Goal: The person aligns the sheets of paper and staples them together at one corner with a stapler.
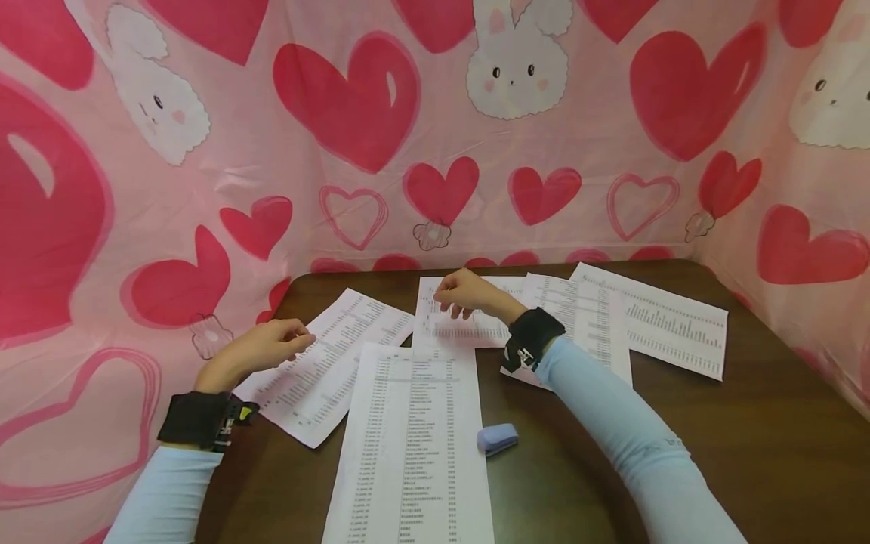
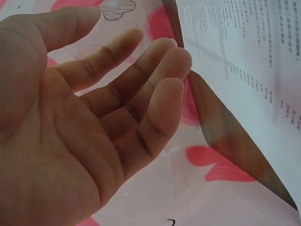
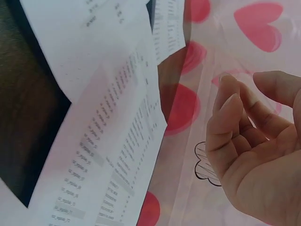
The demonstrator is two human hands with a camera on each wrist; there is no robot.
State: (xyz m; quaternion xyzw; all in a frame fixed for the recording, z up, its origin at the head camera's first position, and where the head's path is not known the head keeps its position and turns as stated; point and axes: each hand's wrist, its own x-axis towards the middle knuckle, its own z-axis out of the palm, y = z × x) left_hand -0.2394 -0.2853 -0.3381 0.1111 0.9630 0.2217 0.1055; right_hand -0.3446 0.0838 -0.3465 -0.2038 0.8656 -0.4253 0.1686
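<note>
My left hand (image 1: 266, 349) hovers over the left printed sheet (image 1: 326, 363), fingers loosely bent and holding nothing; the left wrist view shows its bare palm (image 2: 61, 141). Over the back middle sheet (image 1: 499, 332) hangs my right hand (image 1: 472, 293), also with nothing in it and its fingers loosely curled. In the right wrist view the same hand (image 3: 254, 141) has a gap between thumb and fingertips. A long printed sheet (image 1: 414, 453) lies in front, overlapping the back one. Beside its right edge sits a small blue-lavender stapler-like object (image 1: 498, 438).
Two more printed sheets, one near the right forearm (image 1: 601, 332) and one at the far right (image 1: 680, 325), overlap on the dark wooden table (image 1: 768, 453). A pink cloth (image 1: 435, 136) with hearts and rabbits hangs behind and along the sides.
</note>
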